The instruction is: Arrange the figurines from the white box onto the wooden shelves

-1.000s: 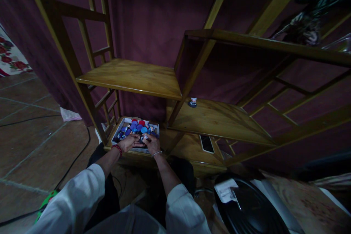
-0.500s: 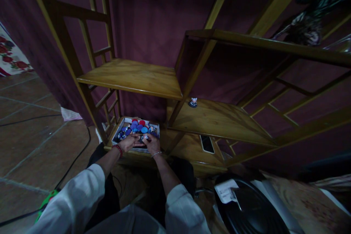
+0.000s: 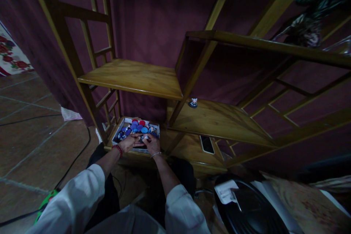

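Note:
Both hands meet over the near edge of a shallow white box (image 3: 157, 128) on the low left shelf. My left hand (image 3: 131, 142), with a red bead bracelet at the wrist, is closed on the left side of a small figurine (image 3: 145, 137). From the right, my right hand (image 3: 152, 144) pinches the same figurine; a thin bangle circles that wrist. The figurine is pale on top with a dark lower part, partly hidden by fingers. Inside the box lie several round lids (image 3: 144, 130) in blue, purple and red, among more small figurines.
A similar figurine on a dark base (image 3: 193, 103) stands on the middle right shelf (image 3: 222, 120). Below it lies a phone (image 3: 207, 144). Wooden uprights and a bare upper left shelf (image 3: 131, 75) frame the box. A black rounded object (image 3: 252, 208) with paper on it sits at lower right.
The hands stay in the same place over the box, holding the figurine, with at most a slight shift of the fingers. The view has barely moved.

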Available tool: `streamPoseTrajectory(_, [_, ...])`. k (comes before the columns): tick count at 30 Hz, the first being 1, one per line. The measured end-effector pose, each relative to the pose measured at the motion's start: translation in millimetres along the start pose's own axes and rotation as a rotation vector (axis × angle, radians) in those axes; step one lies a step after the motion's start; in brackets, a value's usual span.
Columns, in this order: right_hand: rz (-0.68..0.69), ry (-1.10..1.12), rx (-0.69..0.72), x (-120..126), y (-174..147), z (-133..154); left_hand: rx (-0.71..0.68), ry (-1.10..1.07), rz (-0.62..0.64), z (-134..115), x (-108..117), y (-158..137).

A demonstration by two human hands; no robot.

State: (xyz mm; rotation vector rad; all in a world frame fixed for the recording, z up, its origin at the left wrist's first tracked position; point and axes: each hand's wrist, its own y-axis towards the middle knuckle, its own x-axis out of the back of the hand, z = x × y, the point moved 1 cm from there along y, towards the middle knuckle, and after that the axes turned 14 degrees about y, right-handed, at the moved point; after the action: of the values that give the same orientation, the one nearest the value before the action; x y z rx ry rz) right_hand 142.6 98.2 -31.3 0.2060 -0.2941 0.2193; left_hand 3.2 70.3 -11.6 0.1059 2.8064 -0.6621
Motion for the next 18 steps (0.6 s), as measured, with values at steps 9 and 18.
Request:
streamPoseTrajectory(9, [-0.016, -0.051, -0.041, 0.1, -2.3, 2.9, -0.004, -0.011, 0.009, -1.1, -1.7, -0.3])
streamPoseTrajectory(18, [-0.015, -0.042, -0.037, 0.1, -2.2, 0.8, -0.013, -0.041, 0.005, -4.0, -4.3, -3.3])
